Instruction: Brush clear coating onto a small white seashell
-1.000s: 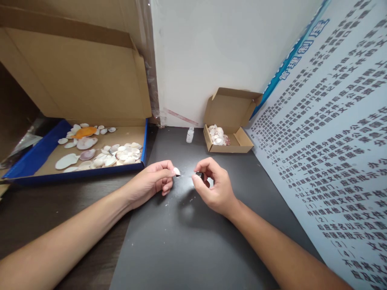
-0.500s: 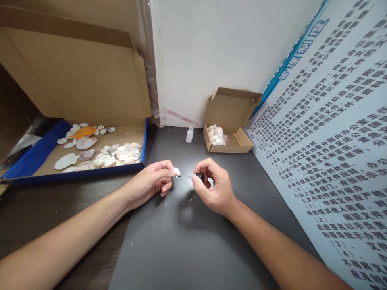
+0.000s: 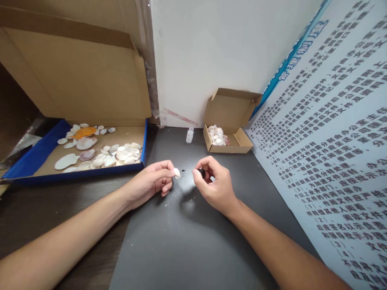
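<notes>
Between thumb and fingertips, my left hand (image 3: 157, 175) pinches a small white seashell (image 3: 177, 173). My right hand (image 3: 214, 183) is closed on a black bottle cap (image 3: 202, 173), partly hidden by the thumb and fingers. A small dark tip (image 3: 183, 170) shows in the gap between the hands, close to the shell but apart from it; any stem joining it to the cap is too faint to make out. Farther back stands a small clear bottle (image 3: 189, 135) with a pale label, upright and without a visible cap.
On the left, an open blue-edged cardboard box (image 3: 90, 174) holds many shells and an orange piece (image 3: 84, 132). A smaller open carton (image 3: 229, 149) with shells stands at the back right. White specks dot the grey mat (image 3: 181, 249). A printed sheet (image 3: 332, 141) borders the right side.
The dark tip has moved off the shell's lower edge, a little up and right. My right hand has tilted the cap slightly. The shell has turned a bit in my left fingers.
</notes>
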Available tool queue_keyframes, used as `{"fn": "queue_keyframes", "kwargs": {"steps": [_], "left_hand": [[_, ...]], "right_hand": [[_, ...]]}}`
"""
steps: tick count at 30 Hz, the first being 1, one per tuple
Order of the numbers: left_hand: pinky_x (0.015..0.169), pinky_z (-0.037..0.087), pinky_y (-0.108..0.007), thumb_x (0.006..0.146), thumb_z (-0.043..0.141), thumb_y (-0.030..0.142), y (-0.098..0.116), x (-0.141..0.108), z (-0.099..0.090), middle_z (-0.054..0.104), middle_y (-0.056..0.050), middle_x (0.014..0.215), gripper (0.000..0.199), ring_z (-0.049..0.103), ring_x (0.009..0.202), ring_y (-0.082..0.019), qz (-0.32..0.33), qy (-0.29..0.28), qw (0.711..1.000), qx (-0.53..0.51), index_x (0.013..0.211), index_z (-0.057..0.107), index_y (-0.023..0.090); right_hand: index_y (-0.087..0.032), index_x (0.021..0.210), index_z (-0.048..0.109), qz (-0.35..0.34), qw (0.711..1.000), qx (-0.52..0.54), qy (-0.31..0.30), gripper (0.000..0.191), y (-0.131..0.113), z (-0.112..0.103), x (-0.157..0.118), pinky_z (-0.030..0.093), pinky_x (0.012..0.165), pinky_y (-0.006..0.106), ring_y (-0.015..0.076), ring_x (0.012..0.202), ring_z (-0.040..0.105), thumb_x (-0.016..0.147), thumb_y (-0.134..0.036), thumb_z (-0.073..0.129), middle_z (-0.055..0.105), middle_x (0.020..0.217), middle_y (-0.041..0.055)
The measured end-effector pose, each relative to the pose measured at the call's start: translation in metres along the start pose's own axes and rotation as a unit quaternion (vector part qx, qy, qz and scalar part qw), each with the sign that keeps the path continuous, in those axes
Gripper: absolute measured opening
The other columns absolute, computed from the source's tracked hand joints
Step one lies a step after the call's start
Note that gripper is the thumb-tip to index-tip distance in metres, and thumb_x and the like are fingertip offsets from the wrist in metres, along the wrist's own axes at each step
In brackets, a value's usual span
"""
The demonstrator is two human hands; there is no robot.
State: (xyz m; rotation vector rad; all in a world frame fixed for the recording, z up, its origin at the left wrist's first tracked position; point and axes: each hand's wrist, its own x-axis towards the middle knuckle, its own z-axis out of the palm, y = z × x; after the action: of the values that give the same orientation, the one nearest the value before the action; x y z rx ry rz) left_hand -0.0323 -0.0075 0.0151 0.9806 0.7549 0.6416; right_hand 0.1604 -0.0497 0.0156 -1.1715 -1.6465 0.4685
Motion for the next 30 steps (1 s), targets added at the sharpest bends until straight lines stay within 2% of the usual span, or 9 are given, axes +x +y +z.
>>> {"fn": "queue_keyframes", "kwargs": {"steps": [2,7,11,14,18,30], "left_hand": [[0.043,0.037,-0.017,0.078,0.071,0.029,-0.0004,0.0005,-0.0001,0.046,0.006,0.054,0.021,0.041,0.047,-0.006,0.000,0.000,1.000,0.000,0.075,0.054,0.017],[0.045,0.038,-0.017,0.080,0.069,0.028,-0.0015,0.0010,-0.0014,0.046,0.005,0.056,0.018,0.041,0.048,-0.007,0.008,-0.003,1.000,0.001,0.078,0.054,0.018],[0.045,0.036,-0.017,0.079,0.071,0.030,-0.0014,0.0002,-0.0008,0.045,0.006,0.057,0.020,0.039,0.049,-0.007,0.014,0.003,1.000,0.004,0.082,0.054,0.019],[0.046,0.036,-0.017,0.079,0.073,0.031,-0.0010,-0.0004,0.0010,0.043,0.007,0.058,0.022,0.037,0.050,-0.006,0.018,0.006,1.000,0.011,0.084,0.054,0.020],[0.045,0.036,-0.017,0.080,0.071,0.032,-0.0010,-0.0008,0.0031,0.041,0.007,0.061,0.021,0.033,0.051,-0.006,0.027,0.014,0.999,0.020,0.083,0.054,0.019],[0.046,0.036,-0.019,0.081,0.069,0.031,-0.0030,-0.0005,0.0018,0.040,0.007,0.065,0.019,0.031,0.051,-0.006,0.024,0.003,0.999,0.042,0.084,0.054,0.020]], "right_hand": [[-0.021,0.080,0.053,0.012,1.000,0.007,0.011,0.007,0.0009,-0.0001,0.0006,0.033,0.047,0.022,0.0091,0.048,0.036,0.083,-0.023,0.059,0.039,0.056,-0.0081],[-0.021,0.081,0.052,0.024,0.999,0.030,-0.025,0.007,0.0028,-0.0003,0.0011,0.033,0.047,0.022,0.0090,0.047,0.037,0.082,-0.023,0.059,0.037,0.056,-0.0085],[-0.022,0.080,0.051,0.047,0.998,0.032,0.003,0.008,0.0035,-0.0010,0.0014,0.032,0.048,0.023,0.0096,0.049,0.036,0.081,-0.022,0.059,0.038,0.057,-0.0082],[-0.022,0.085,0.051,0.050,0.996,0.079,-0.011,0.010,0.0038,-0.0005,0.0009,0.034,0.049,0.023,0.0100,0.049,0.039,0.084,-0.027,0.060,0.041,0.059,-0.0077],[-0.022,0.084,0.050,0.063,0.995,0.073,-0.006,0.012,0.0036,0.0003,0.0005,0.032,0.048,0.023,0.0094,0.049,0.036,0.082,-0.025,0.062,0.040,0.060,-0.0078],[-0.022,0.087,0.051,0.041,0.995,0.086,-0.015,0.010,0.0010,-0.0004,-0.0006,0.033,0.047,0.023,0.0098,0.050,0.037,0.082,-0.026,0.059,0.042,0.062,-0.0071]]}}
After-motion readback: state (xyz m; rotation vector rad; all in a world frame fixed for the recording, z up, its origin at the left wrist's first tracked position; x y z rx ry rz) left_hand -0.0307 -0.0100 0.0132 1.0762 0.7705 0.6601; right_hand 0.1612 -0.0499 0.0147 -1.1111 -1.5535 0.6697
